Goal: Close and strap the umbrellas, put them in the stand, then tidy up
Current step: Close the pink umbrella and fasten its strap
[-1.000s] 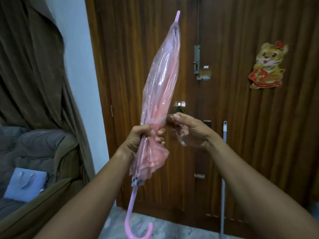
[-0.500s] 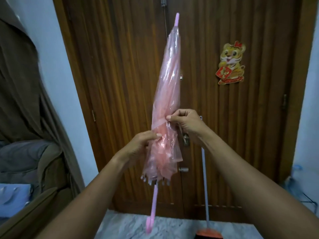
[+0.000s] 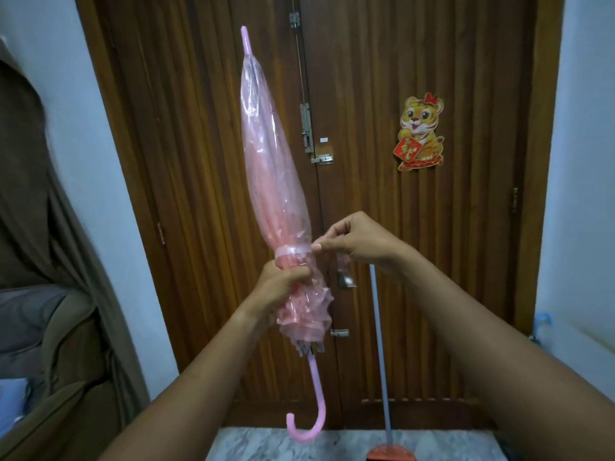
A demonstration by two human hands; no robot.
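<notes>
Left grip (image 3: 283,287) round umbrella (image 3: 269,161), near-upright, tip up

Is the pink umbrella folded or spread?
Folded. The umbrella is gathered, a strap round it; the left hand grips it, the right hand pinches the strap's end.

There was one pink umbrella (image 3: 273,181). Two hands showed: one left hand (image 3: 283,284), one right hand (image 3: 359,241). One broom (image 3: 378,344) and one tiger sticker (image 3: 420,133) were there.
</notes>
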